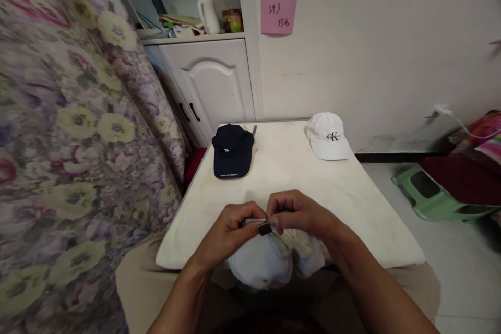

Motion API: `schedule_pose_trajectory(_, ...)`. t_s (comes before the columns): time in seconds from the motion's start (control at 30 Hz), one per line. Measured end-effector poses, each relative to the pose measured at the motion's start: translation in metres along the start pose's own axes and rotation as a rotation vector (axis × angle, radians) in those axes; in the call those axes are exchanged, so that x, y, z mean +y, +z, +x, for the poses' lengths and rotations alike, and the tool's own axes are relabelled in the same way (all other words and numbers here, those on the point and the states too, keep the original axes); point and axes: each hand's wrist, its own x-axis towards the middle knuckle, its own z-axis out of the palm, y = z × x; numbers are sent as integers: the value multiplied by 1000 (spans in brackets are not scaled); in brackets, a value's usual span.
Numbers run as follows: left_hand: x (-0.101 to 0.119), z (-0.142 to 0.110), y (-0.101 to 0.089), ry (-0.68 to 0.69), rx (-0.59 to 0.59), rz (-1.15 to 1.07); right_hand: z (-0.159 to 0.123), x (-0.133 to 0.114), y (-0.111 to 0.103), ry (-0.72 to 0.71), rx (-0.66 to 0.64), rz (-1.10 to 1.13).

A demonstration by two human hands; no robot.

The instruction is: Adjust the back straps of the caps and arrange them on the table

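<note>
A pale, light-blue or whitish baseball cap [256, 263] lies at the table's near edge, its back opening and strap turned up toward my hands. My left hand [237, 225] is closed, thumb and forefinger pinching a dark brass-coloured buckle [264, 228] on the cap's strap. Close against it, my right hand [299, 214] pinches the strap near the buckle; the strap end is mostly hidden by the fingers. Farther back stand a navy cap [233, 148] with a light strap behind it, at left, and a white cap [327, 136] with black letters, at right.
The caps rest on a cream-covered table [188, 242]. A floral curtain [78, 167] hangs along the left side. Behind are a white cabinet [215, 81] and a wall with a pink note [279, 9]. A green stool [430, 203] stands on the floor at right.
</note>
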Motion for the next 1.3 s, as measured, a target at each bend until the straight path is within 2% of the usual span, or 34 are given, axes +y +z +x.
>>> schedule_pose_trajectory(0.33,4,1,1,-38,-14,-17,-3,-1,-1,7,24,-40)
schedule_pose_trajectory(0.6,1,2,2,-82,-16,-48,-12,-5,0,-53,60,-207)
schedule_pose_trajectory(0.87,2,2,3,-107,-45,-70,-10,2,-4,-65,49,-125)
schedule_pose_trajectory(1.13,2,4,3,-142,-75,-22,-8,9,-5,-1,79,19)
schedule_pose_trajectory(1.3,3,6,4,-154,-85,-30,-8,10,-9,8,32,16)
